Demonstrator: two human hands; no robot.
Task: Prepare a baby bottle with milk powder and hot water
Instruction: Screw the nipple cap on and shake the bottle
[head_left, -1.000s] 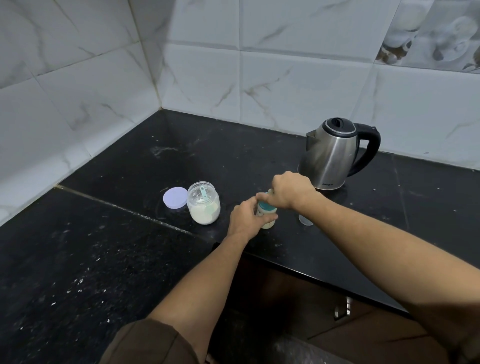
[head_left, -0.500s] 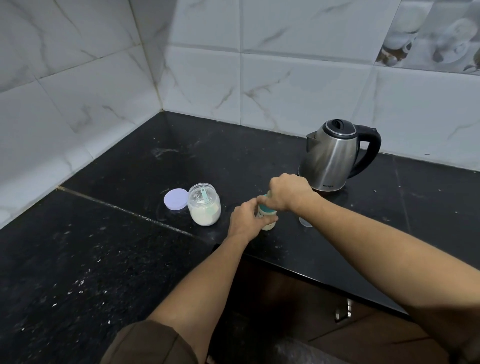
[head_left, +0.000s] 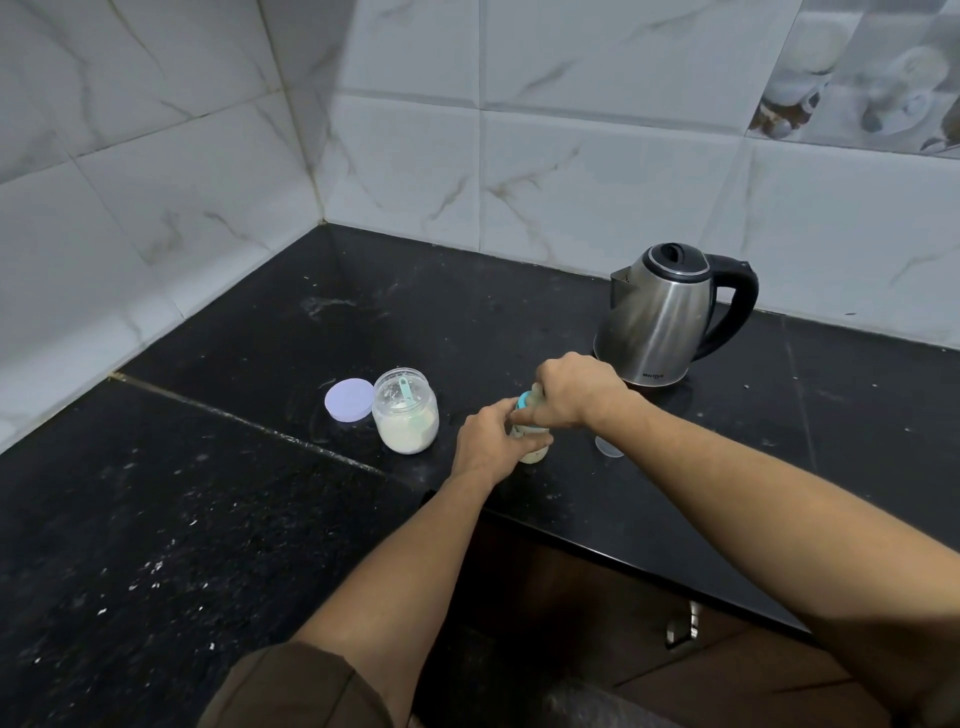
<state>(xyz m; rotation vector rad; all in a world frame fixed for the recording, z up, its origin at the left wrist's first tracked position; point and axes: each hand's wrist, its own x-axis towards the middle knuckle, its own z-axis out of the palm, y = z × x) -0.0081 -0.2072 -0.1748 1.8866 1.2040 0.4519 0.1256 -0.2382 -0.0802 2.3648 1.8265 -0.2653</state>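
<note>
Baby bottle (head_left: 535, 454): small, clear plastic, with a teal screw collar (head_left: 524, 403). It stands upright on the black speckled stone counter (head_left: 208, 493), near the front edge, between the clear plastic jar of white milk powder (head_left: 406, 415) and the brushed-steel electric kettle with a black handle (head_left: 660, 322). Pale contents show low in the body; the level cannot be read.

Left hand (head_left: 485, 441): grip closed round the bottle body, fingers and thumb wrapped on it. Right hand (head_left: 576, 389): grip closed from above on the collar, fingers curled over the top. The teat is hidden under it.

Other items: the jar is open, with a teal scoop (head_left: 405, 391) inside. Its round lilac lid (head_left: 349, 399) lies flat, touching the jar's left side. A clear dome cap (head_left: 608, 447) lies just right of the bottle.

Assessment: the step in hand appears to be turning the collar on its thread, most likely tightening; the direction cannot be confirmed.

Recommendations:
- Hold the base flat on the counter.
- Brace the body firmly without squeezing, since warm liquid could be forced up.
- Seat the collar square before turning, to avoid cross-threading.
- Turn until snug, and check the seal before any shaking.
</note>
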